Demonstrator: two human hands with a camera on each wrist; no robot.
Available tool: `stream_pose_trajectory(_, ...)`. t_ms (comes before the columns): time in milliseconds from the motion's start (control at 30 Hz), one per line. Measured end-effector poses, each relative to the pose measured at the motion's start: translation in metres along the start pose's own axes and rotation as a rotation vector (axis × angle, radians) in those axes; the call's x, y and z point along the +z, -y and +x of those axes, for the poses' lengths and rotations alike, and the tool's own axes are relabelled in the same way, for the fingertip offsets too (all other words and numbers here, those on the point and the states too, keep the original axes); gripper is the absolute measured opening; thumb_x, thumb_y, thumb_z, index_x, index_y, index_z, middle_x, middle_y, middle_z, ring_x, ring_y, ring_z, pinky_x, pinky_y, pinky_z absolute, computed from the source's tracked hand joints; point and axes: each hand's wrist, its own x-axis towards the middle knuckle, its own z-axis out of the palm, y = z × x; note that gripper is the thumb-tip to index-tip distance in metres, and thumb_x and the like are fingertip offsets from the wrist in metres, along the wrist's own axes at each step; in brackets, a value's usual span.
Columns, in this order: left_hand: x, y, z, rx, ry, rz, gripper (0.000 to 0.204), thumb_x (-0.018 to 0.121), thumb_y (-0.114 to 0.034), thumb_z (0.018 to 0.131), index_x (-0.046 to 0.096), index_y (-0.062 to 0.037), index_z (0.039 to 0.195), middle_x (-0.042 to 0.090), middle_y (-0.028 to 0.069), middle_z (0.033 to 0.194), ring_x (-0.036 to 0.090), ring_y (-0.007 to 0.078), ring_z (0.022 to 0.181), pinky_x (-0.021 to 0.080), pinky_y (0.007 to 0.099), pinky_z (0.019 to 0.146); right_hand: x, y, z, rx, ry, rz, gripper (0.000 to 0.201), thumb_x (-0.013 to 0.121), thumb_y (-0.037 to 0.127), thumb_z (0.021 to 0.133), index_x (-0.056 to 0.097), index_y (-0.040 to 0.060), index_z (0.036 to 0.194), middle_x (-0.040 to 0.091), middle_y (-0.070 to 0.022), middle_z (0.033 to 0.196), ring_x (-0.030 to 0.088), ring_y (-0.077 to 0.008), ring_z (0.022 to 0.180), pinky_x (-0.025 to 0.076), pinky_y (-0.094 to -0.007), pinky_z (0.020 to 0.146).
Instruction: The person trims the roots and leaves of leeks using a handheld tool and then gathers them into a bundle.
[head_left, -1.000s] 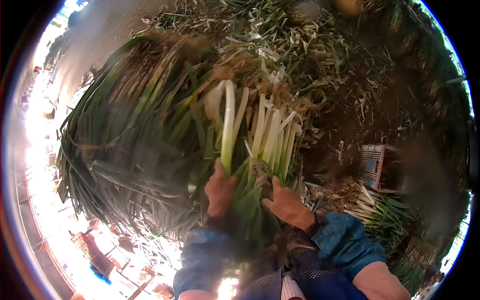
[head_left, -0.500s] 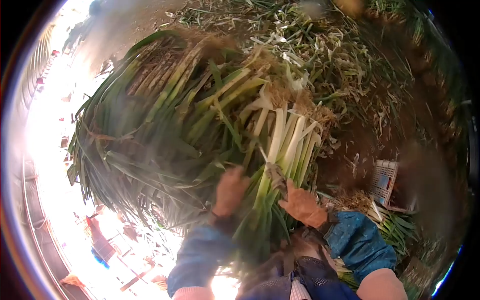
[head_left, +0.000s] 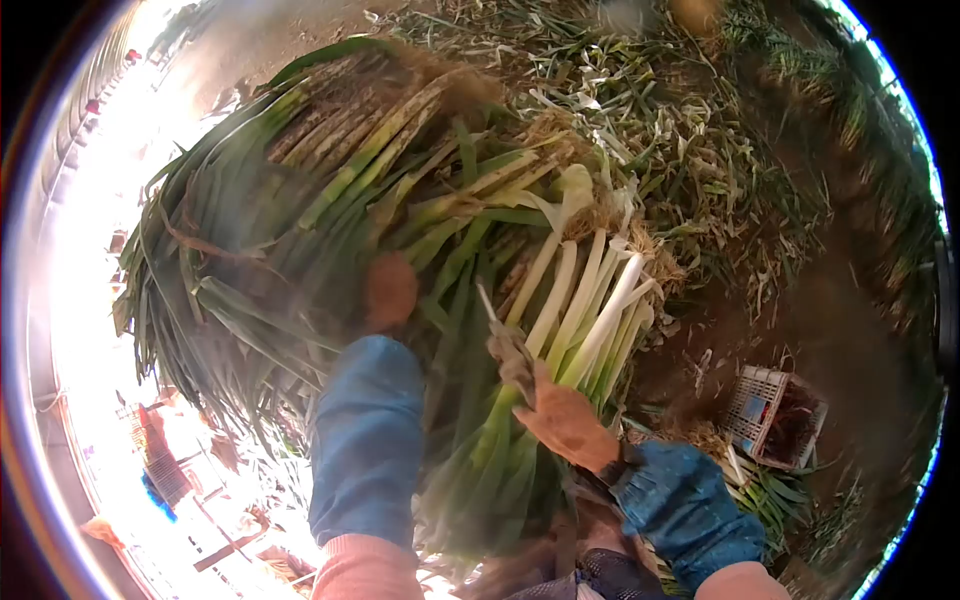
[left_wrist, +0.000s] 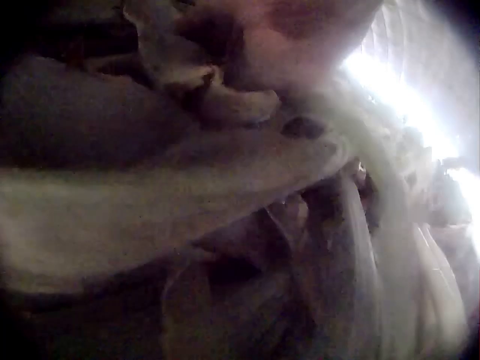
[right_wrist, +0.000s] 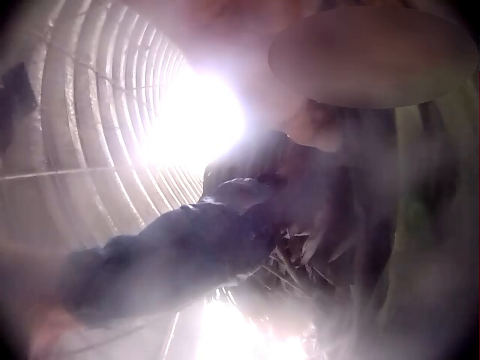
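Observation:
Leeks with white stems (head_left: pixel 590 300) and rooty ends lie side by side in front of me, their green leaves (head_left: pixel 490 460) trailing toward my lap. My right hand (head_left: pixel 570 425) grips a grey tool with a thin pale tip (head_left: pixel 512 352), which overlaps the stems. To the left, my left hand (head_left: pixel 390 290) reaches into the big heap of unpeeled leeks (head_left: pixel 290 240). Its fingers are blurred and hidden, and I cannot tell whether they hold anything. A broad pale stalk (left_wrist: pixel 165 202) passes below that hand in the left wrist view.
Stripped leaves (head_left: pixel 690 160) litter the ground beyond the heap. At the right stands a plastic crate (head_left: pixel 770 415), with a bundle of leeks (head_left: pixel 765 495) next to it. Bright light and a metal frame (head_left: pixel 165 465) show at the left.
My left hand has let go of a white-stemmed leek, which now lies among the others, and has moved left over the heap. My right hand keeps the tool and has shifted slightly.

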Motion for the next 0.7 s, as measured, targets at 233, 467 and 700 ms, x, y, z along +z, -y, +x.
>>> stream_pose_trajectory(233, -0.002, -0.005, 0.015, -0.019, 0.057, 0.08, 0.02, 0.056, -0.012, 0.077, 0.059, 0.0018, 0.091, 0.059, 0.0142, 0.09, 0.061, 0.0317, 0.078, 0.052, 0.0411, 0.064, -0.018, 0.041, 0.006, 0.047, 0.056, -0.004, 0.05, 0.058, 0.025, 0.079, 0.034, -0.003, 0.112, 0.06, -0.0257, 0.08, 0.058, -0.0444, 0.079, 0.046, -0.0504, 0.067)
stream_pose_trajectory(467, -0.022, -0.023, -0.003, -0.045, 0.013, 0.129, 0.032, 0.058, -0.016, 0.078, 0.055, 0.0003, 0.105, 0.056, 0.0162, 0.103, 0.054, 0.0337, 0.1, 0.049, 0.0421, 0.079, -0.017, 0.016, -0.017, 0.092, 0.068, 0.1, 0.056, 0.059, 0.028, 0.078, 0.032, -0.0037, 0.115, 0.06, -0.026, 0.079, 0.059, -0.0442, 0.077, 0.045, -0.0507, 0.069)
stream_pose_trajectory(700, 0.032, -0.016, 0.032, 0.077, -0.179, 0.011, 0.02, 0.056, -0.013, 0.072, 0.059, -0.0033, 0.09, 0.06, 0.0172, 0.092, 0.057, 0.0345, 0.089, 0.048, 0.0427, 0.069, -0.007, 0.002, -0.02, 0.144, 0.109, 0.092, 0.057, 0.059, 0.029, 0.079, 0.031, -0.004, 0.118, 0.06, -0.0258, 0.08, 0.058, -0.0448, 0.077, 0.045, -0.0505, 0.071)
